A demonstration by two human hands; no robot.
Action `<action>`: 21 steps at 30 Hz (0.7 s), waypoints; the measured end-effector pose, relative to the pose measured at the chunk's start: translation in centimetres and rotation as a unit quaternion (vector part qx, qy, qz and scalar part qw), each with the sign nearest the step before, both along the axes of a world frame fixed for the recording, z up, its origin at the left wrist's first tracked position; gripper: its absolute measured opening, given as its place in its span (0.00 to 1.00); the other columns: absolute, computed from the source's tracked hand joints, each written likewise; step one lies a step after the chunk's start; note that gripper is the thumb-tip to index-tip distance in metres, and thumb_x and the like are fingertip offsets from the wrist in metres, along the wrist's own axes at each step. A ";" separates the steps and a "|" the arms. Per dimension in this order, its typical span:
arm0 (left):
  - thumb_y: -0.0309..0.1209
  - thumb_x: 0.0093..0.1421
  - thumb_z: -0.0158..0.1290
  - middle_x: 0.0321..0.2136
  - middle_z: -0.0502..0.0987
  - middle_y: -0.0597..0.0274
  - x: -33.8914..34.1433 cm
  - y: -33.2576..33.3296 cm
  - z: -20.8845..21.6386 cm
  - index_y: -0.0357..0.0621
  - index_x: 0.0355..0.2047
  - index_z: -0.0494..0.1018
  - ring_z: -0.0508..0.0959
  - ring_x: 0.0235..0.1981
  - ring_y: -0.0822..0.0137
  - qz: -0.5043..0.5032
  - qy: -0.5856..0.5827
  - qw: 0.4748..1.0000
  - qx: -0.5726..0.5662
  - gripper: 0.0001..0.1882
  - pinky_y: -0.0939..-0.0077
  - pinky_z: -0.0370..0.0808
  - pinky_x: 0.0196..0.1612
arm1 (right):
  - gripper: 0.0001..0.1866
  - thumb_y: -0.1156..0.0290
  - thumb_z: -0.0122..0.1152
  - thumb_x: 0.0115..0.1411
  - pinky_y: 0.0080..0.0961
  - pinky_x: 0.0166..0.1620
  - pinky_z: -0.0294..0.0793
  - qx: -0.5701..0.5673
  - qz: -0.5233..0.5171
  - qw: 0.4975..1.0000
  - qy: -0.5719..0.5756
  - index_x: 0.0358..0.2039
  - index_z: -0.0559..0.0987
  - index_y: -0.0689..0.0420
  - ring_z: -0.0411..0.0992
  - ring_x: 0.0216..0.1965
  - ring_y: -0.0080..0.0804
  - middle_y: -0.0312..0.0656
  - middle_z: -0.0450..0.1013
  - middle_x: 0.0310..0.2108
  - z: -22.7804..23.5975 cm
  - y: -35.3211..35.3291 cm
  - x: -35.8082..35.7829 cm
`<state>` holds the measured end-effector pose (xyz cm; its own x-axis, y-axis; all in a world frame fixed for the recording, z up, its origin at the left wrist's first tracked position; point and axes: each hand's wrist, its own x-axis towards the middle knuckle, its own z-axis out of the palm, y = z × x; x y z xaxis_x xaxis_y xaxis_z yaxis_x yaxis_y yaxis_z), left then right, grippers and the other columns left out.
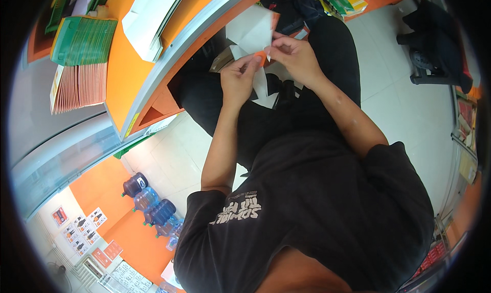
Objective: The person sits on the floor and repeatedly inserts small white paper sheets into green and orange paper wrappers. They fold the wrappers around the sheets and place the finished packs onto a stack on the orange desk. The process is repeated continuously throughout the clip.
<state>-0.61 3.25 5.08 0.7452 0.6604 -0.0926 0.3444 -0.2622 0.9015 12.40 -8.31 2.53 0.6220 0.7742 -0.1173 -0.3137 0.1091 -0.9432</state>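
The head camera, the left one of a side-by-side fisheye pair, looks steeply down from above the shirt (317, 190) toward the left hand (238, 83) and right hand (296, 60). The shirt is nearer the lens than the hands and fills much of the view below them. The wide lens also takes in the desk (115, 88) left of the hands, floor (396, 93) to their right, and bottles (159, 211), farther off, toward the lower left.

Desk (120, 83): bare strip btwn green/pink card stack (84, 62) & white paper stack (146, 24), down to corner. Metal edge (173, 46) in way btwn strip & L hand (238, 83); R thigh (337, 57) crowds R hand (299, 60).
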 end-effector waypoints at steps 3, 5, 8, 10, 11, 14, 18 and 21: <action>0.31 0.60 0.60 0.32 0.82 0.59 0.0 0.1 0.4 0.34 0.43 0.79 0.80 0.31 0.74 -0.001 -0.043 0.992 -0.115 0.14 0.80 0.76 0.37 | 0.12 0.70 0.68 0.56 0.22 0.41 0.78 0.010 0.016 0.985 -0.170 0.34 0.81 0.66 0.77 0.40 0.28 0.54 0.76 0.46 1.0 -0.4 0.0; 0.28 0.61 0.59 0.35 0.82 0.58 0.1 -0.1 1.7 0.31 0.46 0.77 0.80 0.34 0.72 -0.019 -0.044 0.986 -0.159 0.15 0.81 0.76 0.41 | 0.12 0.71 0.68 0.53 0.23 0.41 0.78 -0.001 0.027 0.983 -0.180 0.34 0.81 0.66 0.78 0.41 0.31 0.56 0.75 0.49 2.6 -0.8 0.2; 0.25 0.61 0.58 0.38 0.81 0.55 -0.4 -0.2 1.5 0.29 0.49 0.74 0.81 0.36 0.70 -0.086 -0.093 0.982 -0.143 0.17 0.78 0.78 0.42 | 0.10 0.72 0.69 0.52 0.24 0.41 0.78 -0.010 0.044 0.978 -0.205 0.32 0.82 0.66 0.79 0.39 0.31 0.54 0.75 0.50 2.7 -0.9 0.9; 0.25 0.61 0.58 0.39 0.81 0.54 -0.6 -0.1 1.0 0.29 0.50 0.74 0.81 0.36 0.69 -0.080 -0.097 0.979 -0.158 0.17 0.78 0.79 0.42 | 0.09 0.73 0.68 0.51 0.23 0.41 0.78 -0.019 0.051 0.974 -0.222 0.31 0.82 0.65 0.79 0.39 0.30 0.52 0.75 0.50 2.8 -1.0 1.1; 0.24 0.61 0.58 0.40 0.80 0.54 -0.6 -0.1 0.8 0.29 0.50 0.73 0.81 0.36 0.69 -0.077 -0.100 0.978 -0.166 0.17 0.78 0.79 0.43 | 0.09 0.73 0.68 0.51 0.23 0.41 0.78 -0.027 0.052 0.972 -0.229 0.31 0.82 0.65 0.79 0.39 0.30 0.52 0.75 0.50 3.2 -1.2 1.2; 0.25 0.61 0.58 0.40 0.80 0.53 -0.7 -0.3 0.8 0.29 0.50 0.74 0.81 0.37 0.68 -0.047 -0.102 0.978 -0.176 0.18 0.77 0.79 0.43 | 0.09 0.73 0.67 0.51 0.23 0.41 0.78 -0.042 0.065 0.975 -0.207 0.31 0.82 0.65 0.79 0.39 0.30 0.50 0.75 0.51 3.6 -1.4 1.3; 0.26 0.61 0.58 0.40 0.80 0.53 -0.8 -0.2 1.1 0.30 0.50 0.74 0.81 0.36 0.68 -0.045 -0.090 0.979 -0.178 0.18 0.77 0.79 0.43 | 0.09 0.73 0.67 0.53 0.23 0.43 0.77 -0.040 0.070 0.981 -0.176 0.32 0.82 0.66 0.79 0.41 0.31 0.52 0.75 0.51 3.7 -1.5 1.0; 0.26 0.61 0.58 0.39 0.80 0.53 -0.8 -0.2 0.9 0.29 0.49 0.74 0.81 0.35 0.68 -0.034 -0.090 0.979 -0.179 0.17 0.77 0.79 0.43 | 0.10 0.72 0.67 0.54 0.24 0.45 0.76 -0.035 0.073 0.979 -0.185 0.34 0.82 0.66 0.78 0.43 0.32 0.55 0.73 0.52 3.7 -1.5 0.6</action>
